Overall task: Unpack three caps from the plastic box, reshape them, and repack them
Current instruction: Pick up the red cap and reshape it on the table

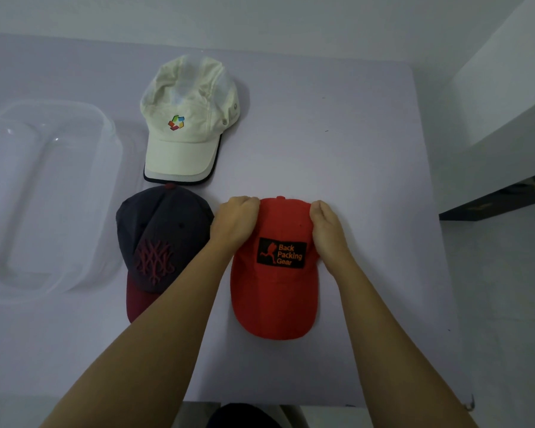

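Okay, head view, the only one. The red cap (275, 273) lies on the worktop (383, 180) straight in front of the person, crown at the far end and brim toward the body. Its long axis runs far-to-near, almost straight up the frame. The left hand (235, 223) and right hand (328, 230) bracket the crown, one on each side up near the top button. Their fingers are curled in and grip the fabric at the crown's upper edges, so both hands are closed on this cap and neither is free. The brim lies flat and untouched between the two forearms.

The navy cap (161, 242) sits just left of the red one, same orientation, and the left forearm crosses over its brim side; contact cannot be told. The white cap (186, 118) is farther out, its brim edge about meeting the navy cap's top button. The plastic box (59, 196) stands at the far left of the worktop, well apart from the red cap, with the navy cap between them. All three caps are out of it.

Judgement: unpacking looks done, reshaping of the red cap is the step in hand, and repacking has not begun. The hands hold across the cap's short axis, so any squeeze or pull acts sideways on the crown. The box lies to the left, so the left hand is nearer it, and a carry that way would pass over the navy cap.
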